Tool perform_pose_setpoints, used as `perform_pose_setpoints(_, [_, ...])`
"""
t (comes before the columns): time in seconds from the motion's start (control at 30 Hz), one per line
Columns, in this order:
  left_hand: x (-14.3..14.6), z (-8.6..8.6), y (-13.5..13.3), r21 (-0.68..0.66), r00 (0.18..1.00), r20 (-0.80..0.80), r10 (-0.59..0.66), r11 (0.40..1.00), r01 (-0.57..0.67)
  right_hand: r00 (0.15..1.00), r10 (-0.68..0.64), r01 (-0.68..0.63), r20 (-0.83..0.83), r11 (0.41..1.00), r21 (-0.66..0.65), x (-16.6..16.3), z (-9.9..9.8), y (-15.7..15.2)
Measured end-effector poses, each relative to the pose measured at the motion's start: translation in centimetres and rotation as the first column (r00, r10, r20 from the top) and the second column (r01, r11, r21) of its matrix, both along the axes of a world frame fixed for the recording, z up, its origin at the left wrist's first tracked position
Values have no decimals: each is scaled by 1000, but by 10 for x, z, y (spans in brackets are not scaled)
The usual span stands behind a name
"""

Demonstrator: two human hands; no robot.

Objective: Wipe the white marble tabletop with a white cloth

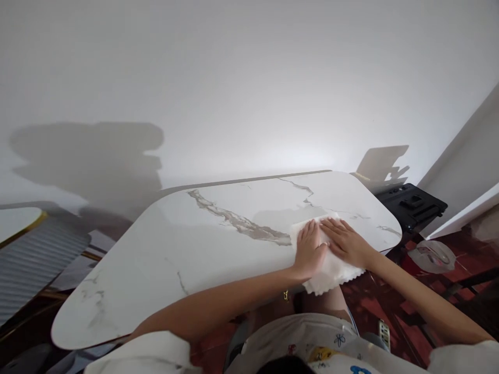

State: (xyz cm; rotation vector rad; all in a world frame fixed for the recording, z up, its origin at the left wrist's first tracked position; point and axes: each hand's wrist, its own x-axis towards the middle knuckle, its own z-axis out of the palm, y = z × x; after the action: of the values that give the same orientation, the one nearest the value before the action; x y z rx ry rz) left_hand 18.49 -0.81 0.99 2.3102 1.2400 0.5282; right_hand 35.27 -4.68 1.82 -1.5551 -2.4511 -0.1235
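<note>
While both palms lie flat, the left hand and right hand press side by side on a white cloth. Their fingers are stretched out rather than curled, so neither appears to grip it; whether the thumbs touch each other is hard to make out. The cloth lies on the right part of the table, near the edge by the person, and its scalloped border reaches past that edge above the lap.

Judging by this contact, the wiping looks to be in progress, not finished. Only the patch beneath the cloth is being worked; the wide left part and the far strip by the wall lie outside it. How much of that surface is done cannot be read: no clear wet streak, crumb or spill shows, and the grey veins look like part of the top's pattern. So what is left is uncertain, though lifting the cloth off would seem to be one remaining step.

Beyond the table's right end sits a black case, with a clear container nearer on the red floor. To the left, a second top with a gold rim juts into view.
</note>
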Motion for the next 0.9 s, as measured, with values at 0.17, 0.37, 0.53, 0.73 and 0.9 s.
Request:
perform_pose_setpoints(0.17, [45, 8, 30, 28, 1000, 20, -12, 1000, 12, 994, -101, 99, 43, 994, 48, 40, -10, 30])
perform_pose_setpoints(0.37, [61, 13, 109, 271, 1000, -29, -7, 962, 14, 974, -225, 223, 34, 973, 51, 46, -9, 117])
perform_pose_setpoints(0.53, [58, 13, 172, 354, 986, -24, 167, 924, -148, 983, -185, 184, 13, 982, 39, 40, -2, 192])
perform_pose_setpoints(0.73, [65, 13, 235, 336, 968, -55, 245, 917, -213, 986, -165, 166, -30, 986, 28, 45, -1, 263])
perform_pose_setpoints(0.9, [93, 15, 260, 331, 970, -51, 236, 921, -206, 978, -197, 197, -72, 980, -14, 69, 2, 287])
